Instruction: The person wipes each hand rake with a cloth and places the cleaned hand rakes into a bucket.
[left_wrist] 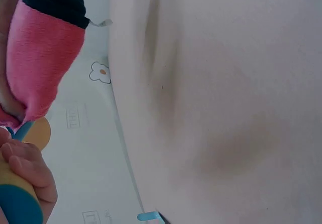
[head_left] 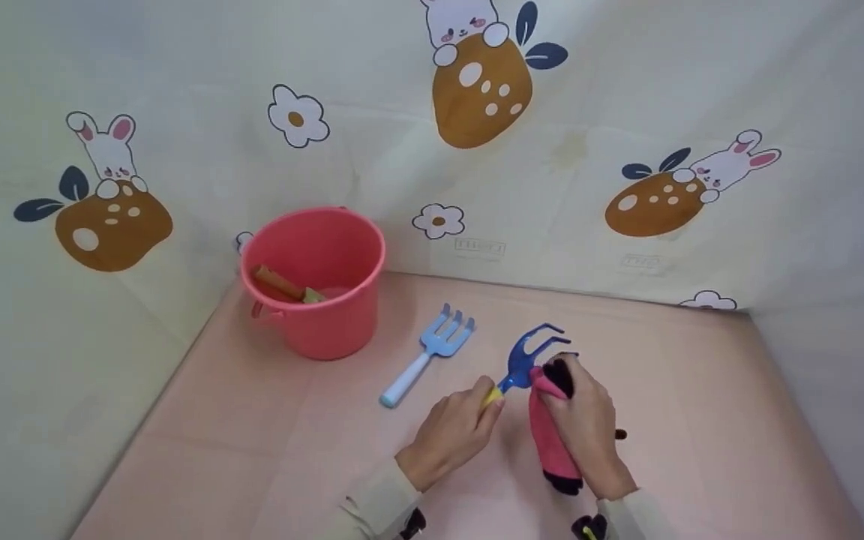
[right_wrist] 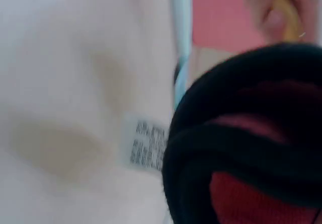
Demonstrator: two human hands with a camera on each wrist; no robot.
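Where a pale fabric backdrop [head_left: 199,60] printed with rabbits, brown fruit and flowers meets a peach tabletop [head_left: 702,420], a coral-pink bucket [head_left: 331,330] stands upright near the far left corner, the one container in view. Inside it a tool with a brown handle [head_left: 277,282] and a pale green part leans at a slant, its far end cut off by the rim. Nearer you, just right of centre, your right hand [head_left: 586,420] has its fingers curled round a bunched pink cloth [head_left: 546,431] with black edging, held against the head of a blue hand rake [head_left: 520,363]. Your left hand [head_left: 453,427] is clamped on that rake's yellow handle, its bent tines pointing away from you. You seem to be partway through wiping the rake; the next move likely calls for a steady left grip while the cloth travels along the tines. Between bucket and hands, a light-blue hand fork [head_left: 432,349] lies flat, prongs away from you, touched by neither hand. Smallest, a white printed label [right_wrist: 147,144] shows beside the cloth's black edge, too blurred to read.
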